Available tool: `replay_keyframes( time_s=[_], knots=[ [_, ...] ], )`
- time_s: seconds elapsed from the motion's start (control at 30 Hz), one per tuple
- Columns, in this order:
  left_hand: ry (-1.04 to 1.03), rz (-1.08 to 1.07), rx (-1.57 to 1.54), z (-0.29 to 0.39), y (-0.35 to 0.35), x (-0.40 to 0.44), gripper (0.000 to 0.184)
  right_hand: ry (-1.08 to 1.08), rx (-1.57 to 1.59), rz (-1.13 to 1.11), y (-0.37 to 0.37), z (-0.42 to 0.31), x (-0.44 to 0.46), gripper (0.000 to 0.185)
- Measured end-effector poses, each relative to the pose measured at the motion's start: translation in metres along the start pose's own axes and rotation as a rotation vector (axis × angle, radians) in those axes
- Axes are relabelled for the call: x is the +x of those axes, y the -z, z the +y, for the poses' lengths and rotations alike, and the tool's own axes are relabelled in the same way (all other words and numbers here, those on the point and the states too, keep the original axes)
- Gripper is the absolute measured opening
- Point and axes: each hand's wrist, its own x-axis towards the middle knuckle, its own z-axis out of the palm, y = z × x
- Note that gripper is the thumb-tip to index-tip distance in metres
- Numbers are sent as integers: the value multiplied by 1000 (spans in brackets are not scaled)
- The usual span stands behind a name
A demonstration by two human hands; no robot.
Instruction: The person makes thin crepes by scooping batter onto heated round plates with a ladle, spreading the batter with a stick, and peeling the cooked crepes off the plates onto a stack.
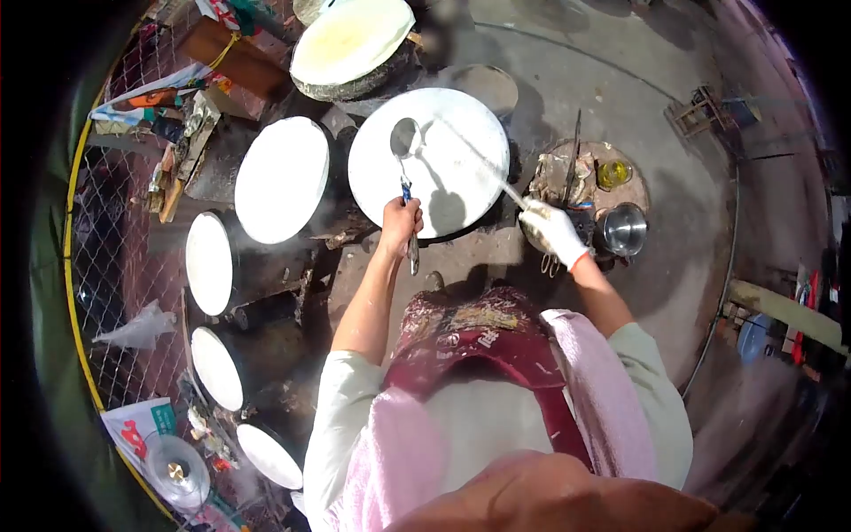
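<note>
No text is fully legible. My maroon apron (425, 353) carries yellowish and white characters across the front; I cannot read them. The white sheet (133, 430) at my lower left bears red markings, likewise unreadable.

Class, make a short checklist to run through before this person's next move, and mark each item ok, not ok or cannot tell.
1. Left hand has the ladle by its handle: ok.
2. Gloved right hand grips the thin pale stick: ok.
3. Both hands gloved: not ok; the left is bare.
4. Ladle bowl over the large white disc in front of the person: ok.
5. Stick's far end clear of the disc: cannot tell; it blurs into the bright white.
6. Metal pot and yellow container close by on the person's right: ok.
</note>
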Motion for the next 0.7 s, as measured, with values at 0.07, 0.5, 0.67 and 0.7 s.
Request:
replay_keyframes(
  time_s=[0.07,0.5,0.67,0.7],
  knots=[
    [-26,-29,-16,6,6,15,13,-1,-28,16,1,29,26,38],
    [164,-310,27,27,20,76,11,12,90,267,-132,80,-63,33],
    [270,-178,-137,26,35,24,12,-30,195,270,-140,51,-30,27],
    [296,-185,-203,21,41,24,12,-63,251,241,-129,39,-29,29]
  ],
)
